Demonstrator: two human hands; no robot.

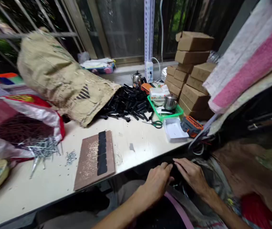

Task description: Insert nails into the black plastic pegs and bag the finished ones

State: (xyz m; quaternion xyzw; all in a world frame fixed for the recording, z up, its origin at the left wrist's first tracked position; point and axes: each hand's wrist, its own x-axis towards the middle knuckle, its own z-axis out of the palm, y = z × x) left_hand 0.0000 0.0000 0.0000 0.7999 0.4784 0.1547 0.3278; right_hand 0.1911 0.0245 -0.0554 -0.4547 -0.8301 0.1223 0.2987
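Note:
My left hand (pixel 158 178) is over my lap, just below the table's front edge, with its fingers curled and pointing right. What its fingertips hold, if anything, is hidden. Close beside it, my right hand (pixel 193 175) reaches leftward with its fingers stretched out and slightly apart, and nothing shows in it. The fingertips of both hands nearly meet. Beneath them is a dark container with a pink rim (pixel 177 206); its contents are too dark to make out. Nearest on the table lies a brown board (pixel 85 168) bearing a row of black flat pieces (pixel 102 154).
A pile of black parts (pixel 128 103) spills from a large sack (pixel 62 76). Long nails (pixel 43 148) lie by a red-and-white bag (pixel 61 127). Scissors (pixel 157 124), a green basket (pixel 161 118), a white tray (pixel 175 130) and stacked cardboard boxes (pixel 193 98) stand right.

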